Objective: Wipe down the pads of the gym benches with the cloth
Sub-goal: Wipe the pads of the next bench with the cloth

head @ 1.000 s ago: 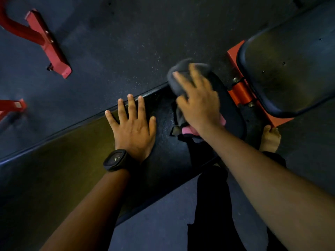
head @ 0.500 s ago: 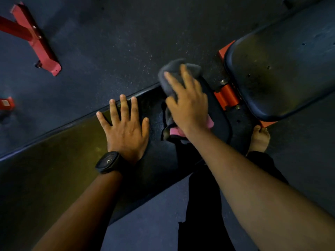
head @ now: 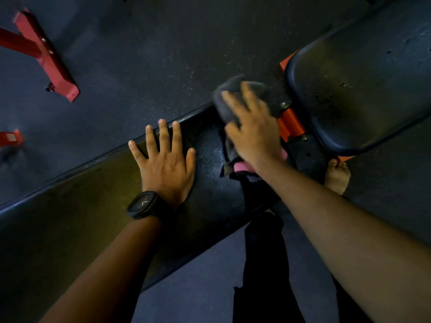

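At the end of the long pad (head: 210,197) that faces the second pad (head: 361,85), the cloth (head: 233,99) sits bunched under your right hand (head: 254,134). It is dark grey, with a pink part showing at your wrist, and its far part reaches past the pad's edge.

Your grip there is apart. The fingers lie fairly straight on top and press the cloth down rather than curling round it, which I judge suits rubbing it across the surface. The hand is a little blurred, so finer detail is lost.

Your left hand (head: 165,164) is also apart, flat on the same pad with fingers spread, just beside the cloth. It is probably there to brace you as you lean over.

An orange bracket (head: 291,127) joins the two pads. The second one looks untouched by either hand, so by my reckoning it remains to be wiped.

Counted:
- one cloth
- two hands
- two pads
- one watch (head: 144,203) on your left wrist
- one bare foot (head: 337,176) on the floor (head: 140,54)
- two red frame pieces, the larger (head: 46,59) well apart from the pads and the smaller (head: 10,137) at the left border
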`<state>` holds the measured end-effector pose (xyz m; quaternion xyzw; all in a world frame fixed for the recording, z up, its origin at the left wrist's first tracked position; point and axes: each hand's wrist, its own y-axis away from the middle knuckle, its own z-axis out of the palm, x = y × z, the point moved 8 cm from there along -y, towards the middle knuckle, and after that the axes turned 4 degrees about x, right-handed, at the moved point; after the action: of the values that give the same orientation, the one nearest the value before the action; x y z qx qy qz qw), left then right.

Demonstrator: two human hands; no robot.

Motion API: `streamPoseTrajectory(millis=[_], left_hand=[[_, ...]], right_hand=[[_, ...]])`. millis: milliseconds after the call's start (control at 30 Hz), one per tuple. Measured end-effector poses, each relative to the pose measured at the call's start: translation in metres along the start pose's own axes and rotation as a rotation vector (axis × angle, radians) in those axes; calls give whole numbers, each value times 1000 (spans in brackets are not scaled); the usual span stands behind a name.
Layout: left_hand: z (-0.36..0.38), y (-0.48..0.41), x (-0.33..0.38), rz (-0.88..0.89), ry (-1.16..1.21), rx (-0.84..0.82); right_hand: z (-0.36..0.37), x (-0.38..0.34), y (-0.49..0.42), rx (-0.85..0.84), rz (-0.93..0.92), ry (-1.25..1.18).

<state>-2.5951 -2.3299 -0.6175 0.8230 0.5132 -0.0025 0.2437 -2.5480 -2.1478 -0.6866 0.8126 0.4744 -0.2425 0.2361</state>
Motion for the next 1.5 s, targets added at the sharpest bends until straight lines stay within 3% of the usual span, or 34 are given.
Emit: streamPoseTrajectory(millis=[67, 133, 233, 333, 400, 500, 567, 633, 700, 767, 867, 933, 1100, 1200, 1367, 1500], left_hand=[[-2, 0, 2, 8, 12, -1], [-3, -1, 3, 12, 17, -4], [-1, -6, 8, 14, 17, -17], [1, -9, 11, 19, -3, -8], [1, -11, 13, 17, -9, -5], [1, -13, 16, 10, 6, -23], [-1, -14, 20, 25, 13, -14], [-1, -16, 24, 35, 9, -12], [2, -19, 29, 41, 7, -15], [5, -21, 32, 40, 0, -17], [4, -23, 36, 38, -27, -2], [5, -25, 38, 42, -11, -11], [3, -28, 45, 55, 4, -17], [4, -31, 53, 43, 1, -15], [7, -37, 71, 38, -2, -50], [4, -44, 75, 24, 20, -58]], right_hand=[[-11, 31, 30, 80, 239, -17], [-13, 22, 74, 81, 278, -3], [-8, -33, 99, 41, 74, -66], [2, -64, 42, -12, -216, -101], [9, -53, -5, -66, -252, -49], [4, 4, -21, -28, 47, -74], [-8, 41, 15, 55, 274, -81], [-16, 49, 65, 90, 369, -64], [-15, 26, 99, 87, 303, -59], [-9, -8, 99, 45, 115, -88], [-3, -31, 43, -6, -186, -130], [1, -15, 3, -37, -215, -96], [-11, 72, 38, 99, 337, -191], [-13, 63, 94, 105, 459, -131], [-10, -8, 111, 63, 186, -215], [-12, -2, 106, 43, 128, -297]])
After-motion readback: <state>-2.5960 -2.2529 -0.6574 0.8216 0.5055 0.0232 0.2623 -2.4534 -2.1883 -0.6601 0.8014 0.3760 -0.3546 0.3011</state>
